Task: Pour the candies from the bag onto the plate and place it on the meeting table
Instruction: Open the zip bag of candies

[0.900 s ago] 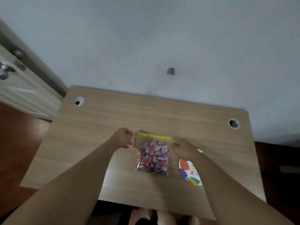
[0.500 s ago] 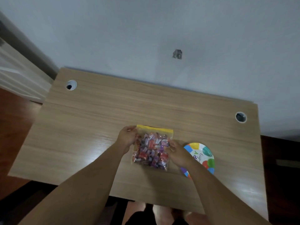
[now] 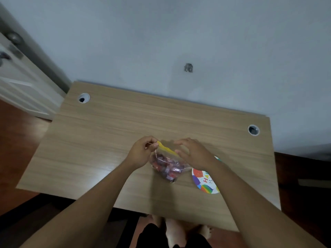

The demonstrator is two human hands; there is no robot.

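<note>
A clear zip bag of candies (image 3: 166,165) with a yellow seal strip stands tilted on the wooden table (image 3: 100,140), its top raised. My left hand (image 3: 141,153) pinches the left end of the yellow strip. My right hand (image 3: 193,153) grips the strip's right side, fingers curled over the bag's top. The candies are red and purple, bunched at the bag's bottom. A colourful paper plate (image 3: 204,181) with balloons and lettering lies flat just right of the bag, partly hidden under my right forearm.
Two round cable holes (image 3: 83,98) (image 3: 253,130) sit near the table's far corners. A grey wall rises behind the table, with a white door (image 3: 19,83) at the left. My feet show below the table's near edge.
The bag was lying flat with a hand at each side; now both hands hold its yellow top and the top is lifted. The camera view has shifted.
</note>
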